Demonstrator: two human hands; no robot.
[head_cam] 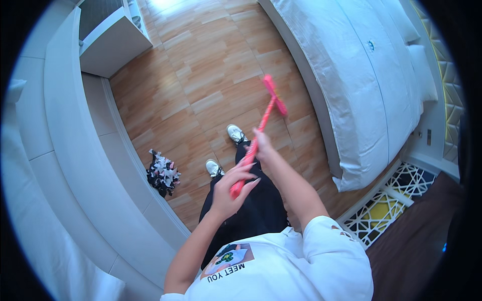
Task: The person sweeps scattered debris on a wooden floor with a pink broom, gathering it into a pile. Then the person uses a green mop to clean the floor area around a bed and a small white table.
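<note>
A long red-pink handle (266, 114) slants up and to the right across the front of my body, with a pink broom head (276, 95) at its far end, over the wood-look floor. Whether the head touches the floor I cannot tell. My left hand (233, 185) is at the near end of the handle, thumb and fingers around it, the fingers partly extended. Farther along, my right hand (261, 146) grips the handle. A pile of black, white and pink scraps (163, 172) lies on the floor left of my feet.
A bed with white bedding (350, 82) runs along the right side. White cabinets (113, 158) line the left, with a box-shaped unit (115, 47) jutting out at the upper left. A white lattice panel (380, 212) and dark brown cloth (418, 233) are at the lower right.
</note>
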